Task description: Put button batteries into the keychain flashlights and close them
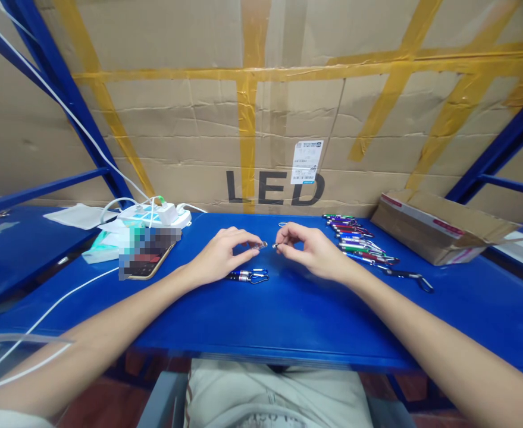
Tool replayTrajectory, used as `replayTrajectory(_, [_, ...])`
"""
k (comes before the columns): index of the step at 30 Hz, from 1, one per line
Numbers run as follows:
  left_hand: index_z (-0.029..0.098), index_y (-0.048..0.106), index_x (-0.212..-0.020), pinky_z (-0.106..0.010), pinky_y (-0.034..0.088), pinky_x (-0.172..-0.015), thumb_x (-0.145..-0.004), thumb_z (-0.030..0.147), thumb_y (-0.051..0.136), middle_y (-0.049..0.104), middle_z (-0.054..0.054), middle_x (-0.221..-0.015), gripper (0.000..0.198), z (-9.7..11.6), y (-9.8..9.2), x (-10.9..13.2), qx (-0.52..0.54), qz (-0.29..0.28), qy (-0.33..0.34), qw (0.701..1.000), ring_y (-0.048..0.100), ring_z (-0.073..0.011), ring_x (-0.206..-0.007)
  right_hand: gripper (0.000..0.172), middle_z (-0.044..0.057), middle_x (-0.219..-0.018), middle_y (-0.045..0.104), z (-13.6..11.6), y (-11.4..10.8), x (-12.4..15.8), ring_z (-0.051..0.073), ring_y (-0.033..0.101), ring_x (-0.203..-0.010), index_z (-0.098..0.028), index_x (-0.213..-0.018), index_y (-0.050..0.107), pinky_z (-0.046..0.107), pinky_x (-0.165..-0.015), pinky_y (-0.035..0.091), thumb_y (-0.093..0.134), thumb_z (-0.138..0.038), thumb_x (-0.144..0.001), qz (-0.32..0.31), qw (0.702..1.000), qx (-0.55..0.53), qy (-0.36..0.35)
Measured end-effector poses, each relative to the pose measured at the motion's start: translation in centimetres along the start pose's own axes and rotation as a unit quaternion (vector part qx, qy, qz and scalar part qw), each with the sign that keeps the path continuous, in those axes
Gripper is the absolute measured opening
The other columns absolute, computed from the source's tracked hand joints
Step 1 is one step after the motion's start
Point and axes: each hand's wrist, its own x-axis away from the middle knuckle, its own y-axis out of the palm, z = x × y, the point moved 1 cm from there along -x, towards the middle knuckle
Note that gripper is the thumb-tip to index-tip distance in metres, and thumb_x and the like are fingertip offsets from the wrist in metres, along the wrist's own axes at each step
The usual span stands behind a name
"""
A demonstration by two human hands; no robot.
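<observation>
Large cardboard carton (190,137) behind the bench: "LED" printed in big dark capitals, low on its face. White shipping label (306,161) stuck on the carton, lower edge overlapping the top of the "D": barcode and fine print, too small to read.

small silvery part (262,244) and tiny metal piece (275,245) face each other end to end, level, just apart.

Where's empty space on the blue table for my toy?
The table is bare along the near edge, below the left hand and right hand, each pinching a small part. Crowded: flashlights by the box right; phone, power strip left.
</observation>
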Motion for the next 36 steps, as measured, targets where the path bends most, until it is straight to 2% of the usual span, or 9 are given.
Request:
replayTrajectory(5, [0.028, 0.076, -0.126, -0.04, 0.048, -0.098, -0.109, 0.041, 0.064, 0.08, -0.002, -0.112, 0.024, 0.2, 0.1, 0.1, 0.003, 0.001, 0.011, 1.0, 0.069, -0.0217, -0.103, 0.006, 0.002, -0.099, 0.07, -0.6, 0.9, 0.1, 0.018, 0.062, -0.087, -0.023, -0.104, 0.065, 0.033, -0.083, 0.049, 0.062, -0.028, -0.104, 0.039, 0.997, 0.038, -0.052])
replayTrajectory(9, [0.028, 0.075, -0.126, -0.04, 0.047, -0.099, -0.109, 0.039, 0.066, 0.079, -0.001, -0.113, 0.023, 0.3, 0.1, 0.1, 0.009, -0.002, 0.008, 1.0, 0.069, -0.0215, -0.105, 0.004, 0.002, -0.1, 0.07, -0.7, 1.0, 0.1, 0.019, 0.062, -0.087, -0.023, -0.103, 0.066, 0.033, -0.084, 0.049, 0.062, -0.025, -0.105, 0.036, 0.994, 0.068, -0.071])
replayTrajectory(22, [0.029, 0.075, -0.126, -0.04, 0.045, -0.099, -0.11, 0.041, 0.063, 0.079, -0.002, -0.115, 0.024, 0.6, -0.1, 0.0, 0.0, -0.022, 0.006, 1.0, 0.068, -0.022, -0.104, 0.004, 0.002, -0.1, 0.071, -0.6, 1.3, 0.2, 0.018, 0.062, -0.086, -0.023, -0.104, 0.066, 0.033, -0.084, 0.049, 0.062, -0.024, -0.105, 0.034, 0.993, 0.076, -0.08])
replayTrajectory(36, [0.027, 0.074, -0.128, -0.041, 0.044, -0.099, -0.112, 0.044, 0.058, 0.079, -0.005, -0.119, 0.029, 0.4, -0.1, 0.1, -0.019, -0.029, 0.021, 0.999, 0.068, -0.0227, -0.106, 0.006, 0.005, -0.103, 0.073, -0.7, 1.3, 0.4, 0.023, 0.063, -0.093, -0.025, -0.103, 0.064, 0.036, -0.086, 0.048, 0.059, -0.026, -0.106, 0.027, 0.983, 0.157, -0.088])
